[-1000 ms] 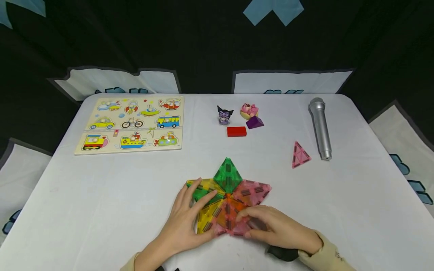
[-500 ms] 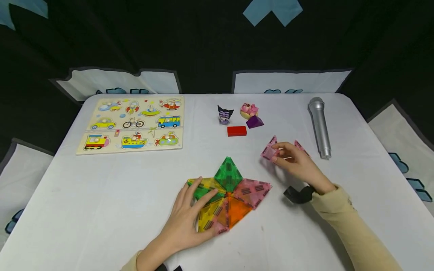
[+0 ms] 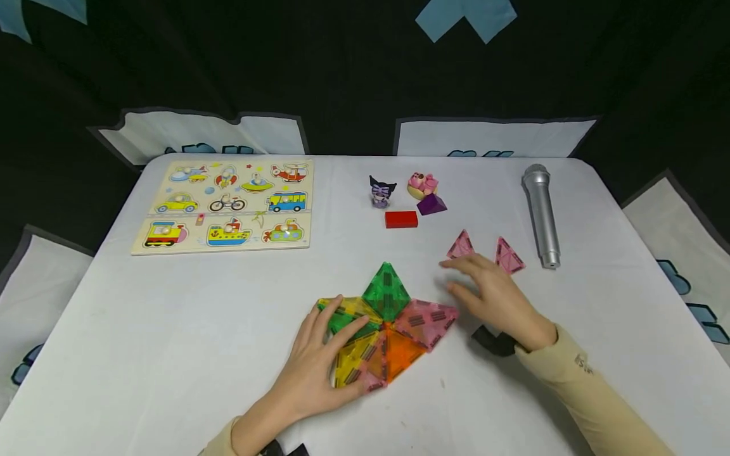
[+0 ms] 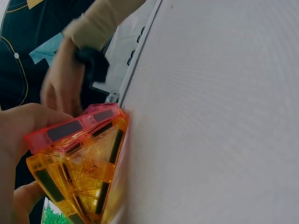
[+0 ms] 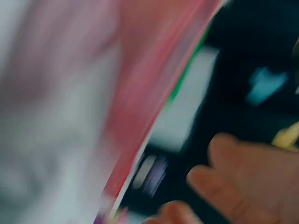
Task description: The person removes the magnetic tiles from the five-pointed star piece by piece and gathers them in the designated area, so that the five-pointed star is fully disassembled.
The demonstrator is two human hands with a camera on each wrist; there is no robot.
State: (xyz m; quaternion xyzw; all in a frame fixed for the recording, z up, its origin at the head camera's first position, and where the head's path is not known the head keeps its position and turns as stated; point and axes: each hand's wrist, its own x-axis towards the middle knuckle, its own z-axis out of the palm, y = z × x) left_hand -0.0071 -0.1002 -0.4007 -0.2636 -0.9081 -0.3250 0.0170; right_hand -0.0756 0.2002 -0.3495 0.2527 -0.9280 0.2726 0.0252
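Observation:
A star-shaped build of translucent magnetic tiles (image 3: 402, 358) in green, yellow, pink and orange lies on the white table. My left hand (image 3: 310, 373) rests spread over its left side, thumb at the front pink tile (image 4: 70, 130) and fingertips on the yellow and green ones. In the left wrist view, yellow-orange tiles (image 4: 88, 177) stand tilted beside the fingers. My right hand (image 3: 495, 296) hovers right of the build, fingers loosely spread and holding nothing. Just behind it lies a pink triangular tile (image 3: 461, 243), partly hidden by the fingers; another pink tile (image 3: 508, 256) lies to its right.
A vehicle peg puzzle board (image 3: 225, 209) lies at the back left. Behind the build are a red block (image 3: 401, 220), a purple wedge (image 3: 431, 204), a dark-eared figurine (image 3: 380, 192) and a pink figurine (image 3: 422, 184). A silver microphone (image 3: 542, 218) lies at the right.
My right hand lifted a pink tile off the build's front right, carried it to the back right and let go, then drew back toward the build. My left hand stayed in place.

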